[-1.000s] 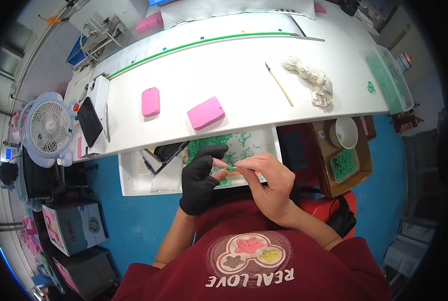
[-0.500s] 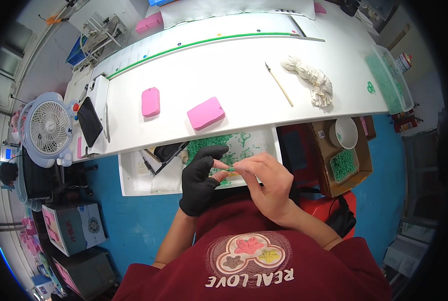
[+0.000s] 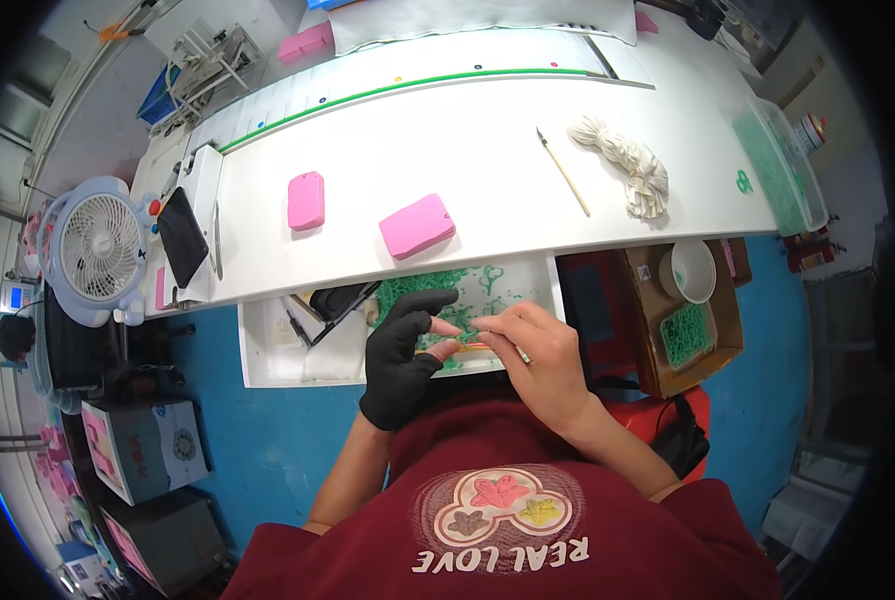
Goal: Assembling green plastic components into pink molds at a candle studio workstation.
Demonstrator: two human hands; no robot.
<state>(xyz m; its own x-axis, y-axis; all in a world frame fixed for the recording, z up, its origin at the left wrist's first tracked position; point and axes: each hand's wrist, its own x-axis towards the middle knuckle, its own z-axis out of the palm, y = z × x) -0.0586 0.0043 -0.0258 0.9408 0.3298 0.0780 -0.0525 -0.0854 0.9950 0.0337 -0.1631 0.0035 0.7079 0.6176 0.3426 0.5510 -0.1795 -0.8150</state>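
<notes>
My left hand [image 3: 399, 362] wears a black glove with the thumb and index fingertips bare. Between those two fingertips sits a small green piece [image 3: 465, 337], its shape too small to make out. Just right of it, my bare right hand [image 3: 539, 355] is closed in a pinch, and whatever is in its fingertips is hidden. Both hands hover over an open white drawer [image 3: 259, 345]. Thin green loops and a heap of green pieces [image 3: 407, 288] lie in the drawer, partly behind my fingers.
On the white table [image 3: 327, 260] are two pink boxes [image 3: 417, 226], a brush [image 3: 565, 175] and a bundle of white cloth [image 3: 627, 170]. A fan [image 3: 97, 250] stands at left. Right of the drawer, a cardboard box [image 3: 657, 350] holds a white bowl [image 3: 689, 275] and green pieces.
My right fingertips have shifted slightly right, a little away from the left ones. My left hand has stayed nearly in place, and the view has shifted a little.
</notes>
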